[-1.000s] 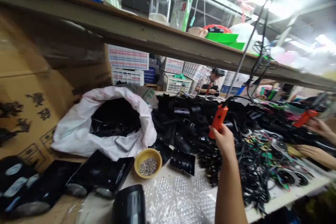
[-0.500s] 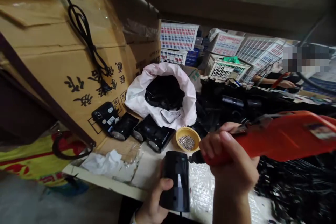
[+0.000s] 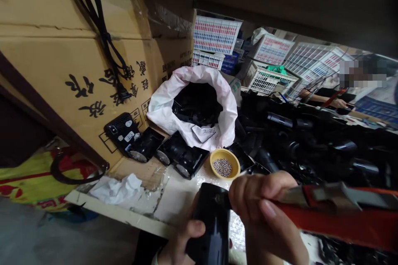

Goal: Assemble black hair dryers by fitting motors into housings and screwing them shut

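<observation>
My left hand point(image 3: 178, 246) grips a glossy black cylindrical housing point(image 3: 208, 223) at the bottom centre, thumb on its side. My right hand point(image 3: 267, 219) is wrapped round the front of an orange electric screwdriver point(image 3: 342, 215) that lies almost level, its tip pressed against the top of the black housing. Just behind them a small yellow bowl point(image 3: 224, 164) holds several small silver screws. The bench point(image 3: 149, 211) under my hands is partly covered with bubble wrap.
A white sack point(image 3: 161, 109) of black parts stands behind the bowl. Black trays point(image 3: 183, 157) and a phone point(image 3: 122, 131) lean on a cardboard box point(image 3: 62, 70) at left. A heap of black housings point(image 3: 311, 140) fills the right. Another person point(image 3: 326, 97) works beyond white crates point(image 3: 214, 35).
My head has dropped from the shelf to the bench. My right hand brought the orange screwdriver down from mid-air to the black housing, which my left hand now holds up closer.
</observation>
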`<state>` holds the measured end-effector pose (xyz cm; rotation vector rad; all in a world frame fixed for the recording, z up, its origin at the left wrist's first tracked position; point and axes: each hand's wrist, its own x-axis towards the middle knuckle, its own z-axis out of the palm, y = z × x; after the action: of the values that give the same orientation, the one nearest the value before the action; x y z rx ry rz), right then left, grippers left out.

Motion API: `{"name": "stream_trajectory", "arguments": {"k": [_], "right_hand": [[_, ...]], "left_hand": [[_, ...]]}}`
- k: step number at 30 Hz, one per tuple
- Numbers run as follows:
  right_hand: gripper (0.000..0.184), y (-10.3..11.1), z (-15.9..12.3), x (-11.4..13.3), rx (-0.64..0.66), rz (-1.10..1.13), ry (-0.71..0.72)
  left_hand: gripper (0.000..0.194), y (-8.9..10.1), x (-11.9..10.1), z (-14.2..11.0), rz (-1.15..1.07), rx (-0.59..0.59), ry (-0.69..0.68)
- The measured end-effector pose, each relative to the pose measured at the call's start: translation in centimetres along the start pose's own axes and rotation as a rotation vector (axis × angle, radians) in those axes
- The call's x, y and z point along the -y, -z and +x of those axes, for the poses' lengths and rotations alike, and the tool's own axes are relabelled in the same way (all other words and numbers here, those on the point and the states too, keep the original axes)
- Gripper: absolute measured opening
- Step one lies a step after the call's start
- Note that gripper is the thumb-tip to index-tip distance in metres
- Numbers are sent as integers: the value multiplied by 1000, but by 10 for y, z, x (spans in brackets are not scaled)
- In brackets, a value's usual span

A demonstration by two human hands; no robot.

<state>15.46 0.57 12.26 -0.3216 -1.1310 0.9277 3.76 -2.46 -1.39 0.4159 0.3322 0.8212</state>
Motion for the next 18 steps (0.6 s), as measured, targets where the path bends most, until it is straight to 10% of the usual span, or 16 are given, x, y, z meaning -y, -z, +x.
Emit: {"name": "stream_trajectory", "arguments": {"k": [11, 18], "right_hand": [[11, 17, 18, -21, 426, 169, -8], [18, 14, 9, 22, -71, -45, 16]], "left_hand": [[52, -6, -6, -1, 26, 30, -19], [51, -23, -14, 2, -87, -83, -119]]}}
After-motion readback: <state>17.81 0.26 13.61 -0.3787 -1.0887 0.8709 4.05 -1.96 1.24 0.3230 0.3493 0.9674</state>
